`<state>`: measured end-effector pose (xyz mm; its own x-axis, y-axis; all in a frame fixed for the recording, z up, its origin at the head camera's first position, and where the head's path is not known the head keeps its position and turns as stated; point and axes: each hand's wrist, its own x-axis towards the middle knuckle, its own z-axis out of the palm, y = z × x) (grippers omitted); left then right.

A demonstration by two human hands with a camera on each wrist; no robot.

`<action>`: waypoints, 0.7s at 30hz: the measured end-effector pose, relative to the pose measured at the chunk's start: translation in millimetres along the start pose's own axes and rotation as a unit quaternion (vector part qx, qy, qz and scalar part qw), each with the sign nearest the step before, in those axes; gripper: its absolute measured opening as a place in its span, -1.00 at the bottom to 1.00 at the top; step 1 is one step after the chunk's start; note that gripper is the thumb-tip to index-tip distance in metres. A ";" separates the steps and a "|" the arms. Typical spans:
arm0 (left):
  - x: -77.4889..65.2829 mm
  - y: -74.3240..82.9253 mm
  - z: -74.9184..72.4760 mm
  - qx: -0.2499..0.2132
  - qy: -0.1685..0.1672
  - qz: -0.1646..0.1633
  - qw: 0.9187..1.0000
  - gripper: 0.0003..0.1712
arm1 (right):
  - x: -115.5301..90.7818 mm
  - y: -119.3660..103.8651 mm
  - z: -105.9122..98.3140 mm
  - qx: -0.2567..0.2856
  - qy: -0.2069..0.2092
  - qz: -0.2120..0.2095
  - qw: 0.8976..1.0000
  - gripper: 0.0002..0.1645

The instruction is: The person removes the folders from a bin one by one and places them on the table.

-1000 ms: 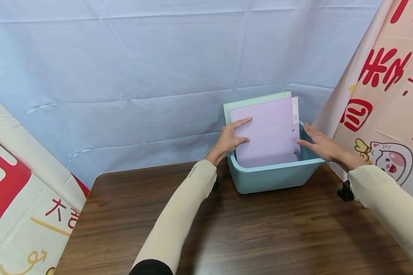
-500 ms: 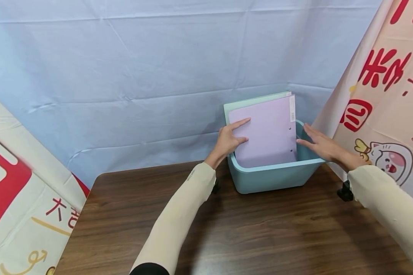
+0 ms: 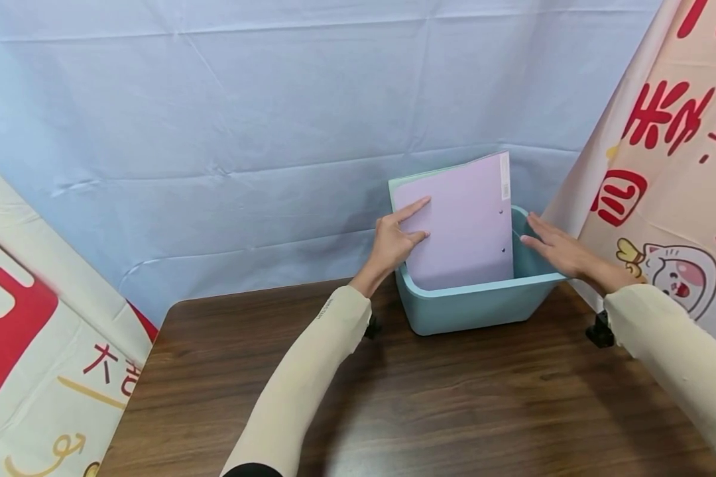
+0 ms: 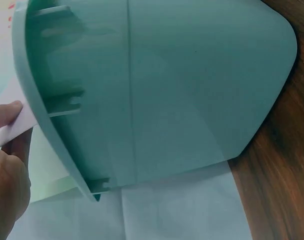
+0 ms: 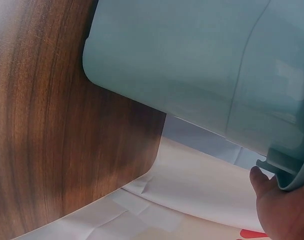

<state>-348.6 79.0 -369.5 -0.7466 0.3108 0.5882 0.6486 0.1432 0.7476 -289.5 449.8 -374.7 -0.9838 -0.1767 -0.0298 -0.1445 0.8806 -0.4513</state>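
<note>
A light purple file folder [image 3: 462, 228] stands in a blue-green plastic bin [image 3: 477, 311], with a white label strip and two rivets by its right edge. My left hand [image 3: 389, 245] holds it at the left edge, thumb and index finger on its front face. In the left wrist view the thumb [image 4: 9, 112] presses on the folder; the other fingers are hidden there. Behind it a pale green folder [image 3: 412, 177] shows only along its top and left. My right hand [image 3: 563, 255] holds the bin's right rim, with a digit below the rim in the right wrist view.
The bin stands on a dark wooden table [image 3: 453, 397] near its back right. A light blue cloth [image 3: 274, 132] hangs behind. A printed banner [image 3: 686, 185] hangs close to the bin on the right, and another [image 3: 48, 318] on the left.
The purple folder has shifted slightly left and its right side has risen, covering more of the green folder. My left hand has moved a little up and left; the right has barely moved.
</note>
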 end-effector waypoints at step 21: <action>-1.2 27.9 -13.3 -0.037 0.075 0.043 0.996 -0.24 | 1.1 1.1 -1.0 -0.009 0.000 -0.010 1.000 -0.09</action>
<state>-331.5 70.1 -345.2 -0.7056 0.1737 0.6870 0.7031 0.0501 0.7094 -290.9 451.0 -374.4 -0.9807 -0.1946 -0.0213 -0.1660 0.8845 -0.4361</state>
